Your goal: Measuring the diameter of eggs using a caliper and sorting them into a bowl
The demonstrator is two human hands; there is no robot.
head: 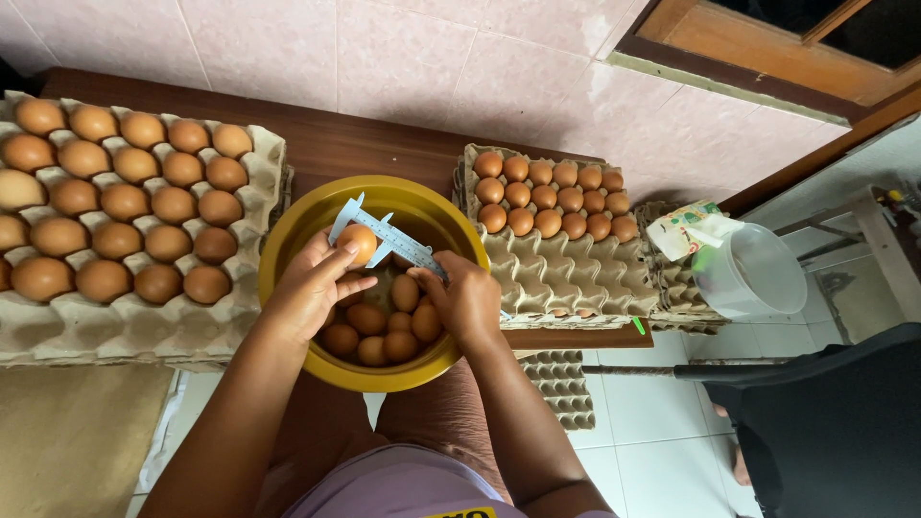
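My left hand holds a brown egg between the jaws of a light blue caliper. My right hand grips the caliper's bar at its right end. Both hands hover over a yellow bowl resting on my lap, with several brown eggs lying in its bottom.
A large cardboard tray full of brown eggs sits to the left. A stack of trays to the right holds eggs in its far rows. Beyond it stand a clear plastic tub and a small pouch. A person's dark clothing shows at lower right.
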